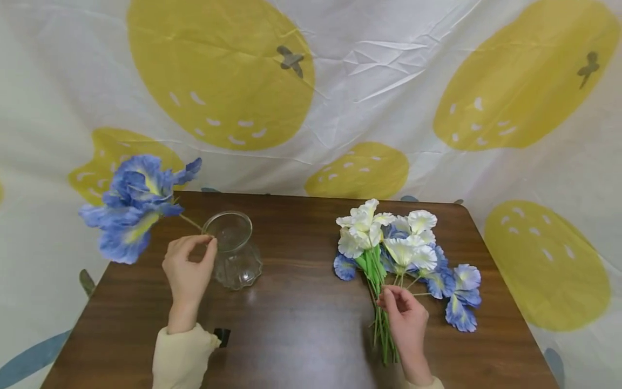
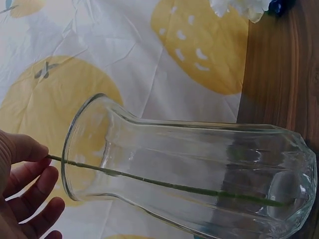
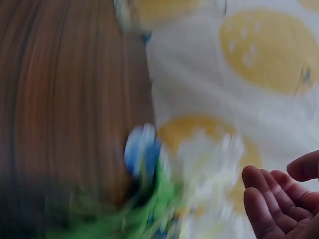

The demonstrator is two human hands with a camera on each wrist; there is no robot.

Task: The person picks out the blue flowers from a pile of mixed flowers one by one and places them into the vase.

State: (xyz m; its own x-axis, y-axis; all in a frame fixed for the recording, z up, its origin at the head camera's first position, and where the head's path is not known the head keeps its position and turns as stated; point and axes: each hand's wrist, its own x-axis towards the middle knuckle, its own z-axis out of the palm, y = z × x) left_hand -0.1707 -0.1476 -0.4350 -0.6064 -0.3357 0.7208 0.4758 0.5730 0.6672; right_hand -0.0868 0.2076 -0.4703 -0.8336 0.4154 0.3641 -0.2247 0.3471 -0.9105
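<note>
Right hand (image 1: 408,321) loose, our left hand (image 1: 188,270) pinches the blue artificial iris (image 1: 133,197), likely steadying it in the clear glass vase (image 1: 238,265).

The right hand (image 3: 286,204), fingers loosely curled and thumb apart from them, is just beside white flowers (image 3: 212,164). Left of these are a blue flower (image 3: 142,152) and green stems (image 3: 114,225) (all rather blurred), a wood-grain tabletop (image 3: 75,99) and lemon-printed cloth (image 3: 192,79).

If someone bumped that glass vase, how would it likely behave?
The vase looks fragile, being clear glass. It may tip, being tall with only one slender stem inside. Its shiny sides could feel slippery.
</note>
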